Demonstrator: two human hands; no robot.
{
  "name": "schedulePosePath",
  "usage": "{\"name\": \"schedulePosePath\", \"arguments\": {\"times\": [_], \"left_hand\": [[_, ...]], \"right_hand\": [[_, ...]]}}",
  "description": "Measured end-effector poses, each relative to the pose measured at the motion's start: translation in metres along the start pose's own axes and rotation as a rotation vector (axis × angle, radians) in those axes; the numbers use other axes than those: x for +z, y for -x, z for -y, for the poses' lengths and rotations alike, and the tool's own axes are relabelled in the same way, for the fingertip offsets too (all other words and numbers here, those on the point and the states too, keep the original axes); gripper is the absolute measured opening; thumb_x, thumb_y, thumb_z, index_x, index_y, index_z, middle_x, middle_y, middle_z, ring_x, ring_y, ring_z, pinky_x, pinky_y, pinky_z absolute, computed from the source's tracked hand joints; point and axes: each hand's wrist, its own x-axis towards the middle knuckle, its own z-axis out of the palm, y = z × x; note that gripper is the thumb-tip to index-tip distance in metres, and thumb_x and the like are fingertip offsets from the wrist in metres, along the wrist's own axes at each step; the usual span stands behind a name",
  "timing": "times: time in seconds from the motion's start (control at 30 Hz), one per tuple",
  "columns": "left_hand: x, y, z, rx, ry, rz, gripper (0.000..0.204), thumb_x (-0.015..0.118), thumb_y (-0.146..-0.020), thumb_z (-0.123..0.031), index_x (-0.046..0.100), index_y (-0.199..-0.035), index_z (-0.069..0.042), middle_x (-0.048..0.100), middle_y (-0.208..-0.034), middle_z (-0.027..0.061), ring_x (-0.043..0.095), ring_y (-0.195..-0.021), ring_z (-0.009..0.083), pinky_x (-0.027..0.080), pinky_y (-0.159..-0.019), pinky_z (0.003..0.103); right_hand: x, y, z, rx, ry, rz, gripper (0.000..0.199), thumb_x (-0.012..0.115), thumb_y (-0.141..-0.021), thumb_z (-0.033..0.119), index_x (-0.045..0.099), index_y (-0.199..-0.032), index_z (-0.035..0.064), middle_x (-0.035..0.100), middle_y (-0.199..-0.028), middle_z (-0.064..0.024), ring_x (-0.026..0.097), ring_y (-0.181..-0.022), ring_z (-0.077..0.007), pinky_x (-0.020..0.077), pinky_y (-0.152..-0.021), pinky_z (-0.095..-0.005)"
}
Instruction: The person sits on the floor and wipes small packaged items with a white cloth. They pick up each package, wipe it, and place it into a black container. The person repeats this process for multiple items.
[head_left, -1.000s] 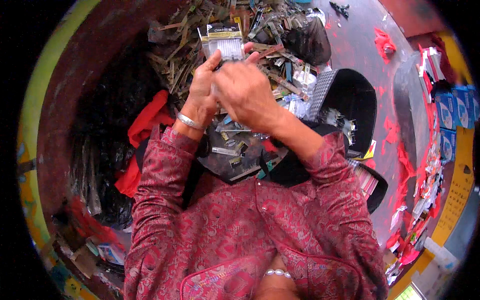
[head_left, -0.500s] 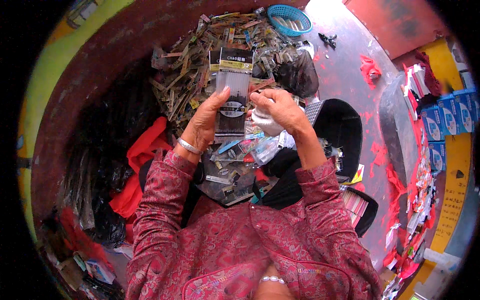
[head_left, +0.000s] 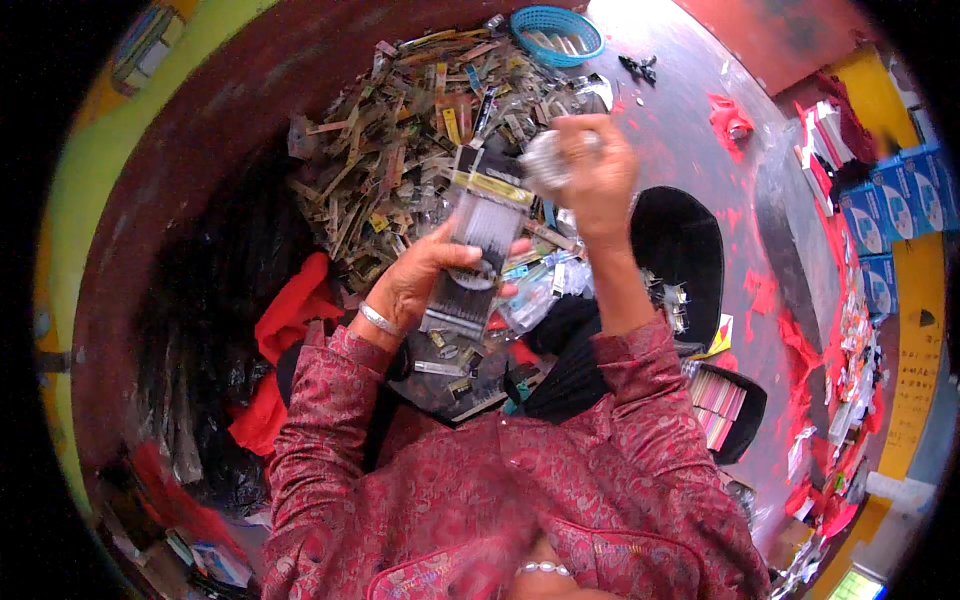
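My left hand is closed on a flat clear packet of slim sticks that look like pen refills. Its top is black with a yellow band, and its lower part is dark. The packet tilts, top to the left, with my thumb across its front and fingertips at its right edge. A second packet seems to lie behind it, mostly hidden. My right hand is raised at the packet's upper right, fingers curled round a wad of white cloth. Motion blurs this hand, and the cloth's fabric cannot be made out.
Beyond my hands spreads a pile of small packaged strips. A blue basket stands at the far end. Right of me are an open black case and a black pouch of cards. Red cloth and dark plastic bags lie left.
My right hand has lifted up and right with the cloth, away from the packet. My left hand has tilted the packet clockwise and brought it slightly lower. The view has shifted a little.
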Motion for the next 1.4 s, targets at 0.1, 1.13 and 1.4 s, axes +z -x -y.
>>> {"name": "schedulePosePath", "arguments": {"times": [0.1,1.13,1.4], "left_hand": [[0.016,0.006,0.005,-0.042,-0.123,-0.056,0.074,0.060,-0.063,0.001,0.029,-0.131,-0.003,0.048,-0.117,0.0205,0.050,-0.109,0.0321,0.050,-0.080,0.051],[-0.006,0.002,-0.008,0.247,-0.197,-0.204,0.055,0.061,-0.073,-0.005,0.038,-0.123,0.000,0.055,-0.111,0.0160,0.058,-0.097,0.0266,0.051,-0.080,0.038],[-0.028,0.000,-0.005,0.288,-0.407,-0.272,0.055,0.066,-0.071,-0.013,0.044,-0.120,-0.001,0.056,-0.109,0.0084,0.056,-0.098,0.0187,0.044,-0.087,0.032]], "right_hand": [[0.022,0.010,-0.013,-0.594,0.435,0.168,0.027,0.066,-0.073,0.030,0.056,-0.077,0.0047,0.057,-0.072,-0.0104,0.056,-0.063,-0.0268,0.0441,-0.055,-0.0352],[-0.015,0.016,-0.030,0.767,-0.090,0.534,0.033,0.060,-0.081,0.034,0.065,-0.081,0.0014,0.059,-0.067,-0.0030,0.053,-0.059,-0.0102,0.0429,-0.054,-0.0254],[0.005,0.038,-0.033,0.480,0.064,0.854,0.033,0.062,-0.079,0.032,0.064,-0.069,0.0009,0.056,-0.062,-0.0003,0.048,-0.058,-0.0070,0.0391,-0.054,-0.0246]]}}
